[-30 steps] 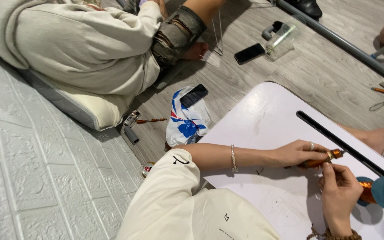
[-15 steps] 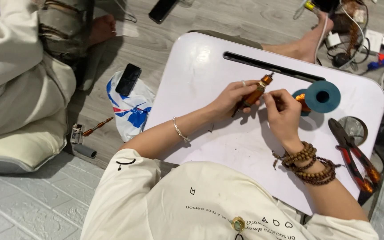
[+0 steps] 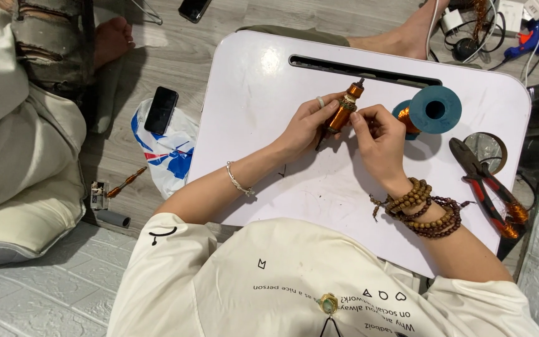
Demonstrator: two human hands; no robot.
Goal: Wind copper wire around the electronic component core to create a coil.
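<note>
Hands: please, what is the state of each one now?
Left hand: closed on the copper-wound coil.
Right hand: fingertips pinched at the same coil.

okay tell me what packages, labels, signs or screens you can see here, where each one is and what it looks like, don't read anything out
Black rectangular phone: dark screen, lying on the plastic bag, on the floor left of the white lap table.
White plastic bag with blue and red print: crumpled, beside the table's left edge.
Second dark phone: on the wooden floor at the top edge, partly cut off.
Printed lettering on the cream shirt: dark, across the chest.
</note>
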